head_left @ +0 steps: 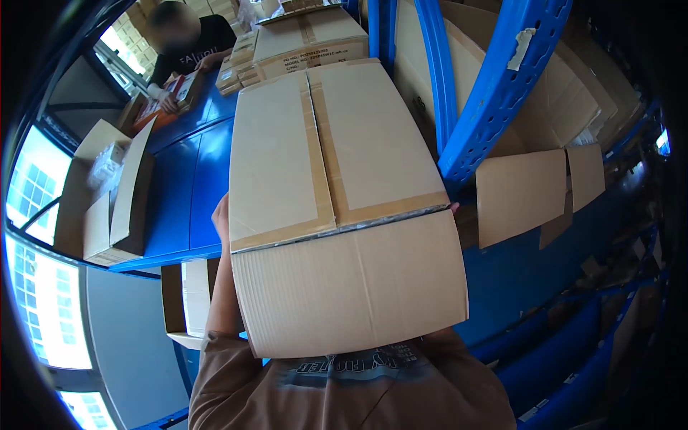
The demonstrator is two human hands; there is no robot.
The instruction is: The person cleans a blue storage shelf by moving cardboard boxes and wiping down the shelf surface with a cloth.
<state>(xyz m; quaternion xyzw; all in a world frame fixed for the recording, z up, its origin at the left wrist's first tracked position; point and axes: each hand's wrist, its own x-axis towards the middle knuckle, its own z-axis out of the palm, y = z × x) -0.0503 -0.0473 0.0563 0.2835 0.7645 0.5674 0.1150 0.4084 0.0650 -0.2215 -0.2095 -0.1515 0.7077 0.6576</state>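
A blue counter (pixel 168 193) fills the background. The taped carton (pixel 344 165), contents unseen, juts past its front edge, the left hand (pixel 221 218) at one side, the right hand (pixel 454 207) mostly hidden; how far either grip is open, I cannot tell. At the counter's left corner, an open box (pixel 135 197) holds blurry clear-wrapped items (pixel 107 163); a rear carton (pixel 337 30) reads "MODEL NO".

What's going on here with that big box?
A person in a brown printed shirt has a large tan cardboard box, with brown tape along its top seam, between their left grip and right grip; both are mostly hidden, as is the box's underside. To the left, an open brown cardboard box stands on a glossy blue worktop. Another person in a black shirt is at its far end.
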